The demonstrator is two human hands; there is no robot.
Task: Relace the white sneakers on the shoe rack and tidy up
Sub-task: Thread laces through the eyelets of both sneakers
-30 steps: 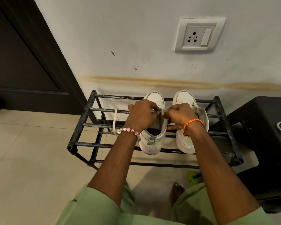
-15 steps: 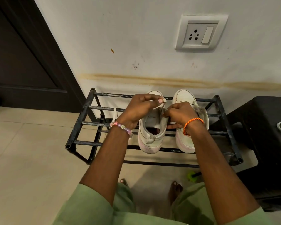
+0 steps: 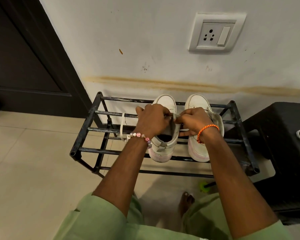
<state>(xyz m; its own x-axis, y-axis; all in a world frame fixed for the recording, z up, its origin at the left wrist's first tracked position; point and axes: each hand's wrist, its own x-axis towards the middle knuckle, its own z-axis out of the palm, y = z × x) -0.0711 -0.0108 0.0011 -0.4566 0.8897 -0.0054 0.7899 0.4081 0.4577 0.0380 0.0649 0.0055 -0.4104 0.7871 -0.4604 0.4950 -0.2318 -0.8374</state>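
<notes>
Both hands cover the lacing area of the left white canvas sneaker (image 3: pixel 164 146), so its eyelets are hidden. The left hand (image 3: pixel 151 119) and right hand (image 3: pixel 194 121) meet over the shoe, fingers curled and pinching its grey tongue (image 3: pixel 176 116). The right white sneaker (image 3: pixel 197 103) stands just beside it on the black metal bar shoe rack (image 3: pixel 87 129). A loose white lace (image 3: pixel 122 127) hangs over the bars at the left, where the rack lies open. A black plastic stool (image 3: pixel 284 135) crowds the rack's right edge.

Two sneakers (image 3: pixel 164 146) sit side by side on the shoe rack (image 3: pixel 87 134) against the wall, a stool (image 3: pixel 284 135) to its right.
</notes>
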